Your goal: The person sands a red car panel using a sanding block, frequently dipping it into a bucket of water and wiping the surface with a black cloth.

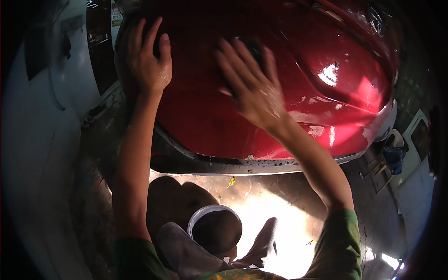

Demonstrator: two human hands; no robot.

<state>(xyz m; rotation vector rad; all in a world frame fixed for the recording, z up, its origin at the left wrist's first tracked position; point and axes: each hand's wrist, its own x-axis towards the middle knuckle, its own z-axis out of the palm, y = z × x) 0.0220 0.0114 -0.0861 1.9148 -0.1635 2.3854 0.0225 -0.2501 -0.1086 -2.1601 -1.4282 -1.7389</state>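
A glossy red car body panel (pixel 210 126) spreads in front of me, wet and streaked with whitish patches toward its right side. My left hand (pixel 151 65) is open at the panel's left part, fingers stretched and thumb apart, holding nothing. Near the middle, my right hand (pixel 256 93) lies over a dark pad (pixel 253 48) against the red paint. Only a bit of that pad shows between the fingers, so its exact kind is hidden. Those fingers are slightly blurred. Both hands look wet.
A bucket (pixel 202 212) with a pale rim stands on the floor between my knees, its inside dark. Black trim (pixel 186 156) runs along the panel's lower edge. A yellow leaf (pixel 231 181) lies on the sunlit floor. A white wall (pixel 32 140) rises at left; a stool-like frame (pixel 378 170) stands at right.
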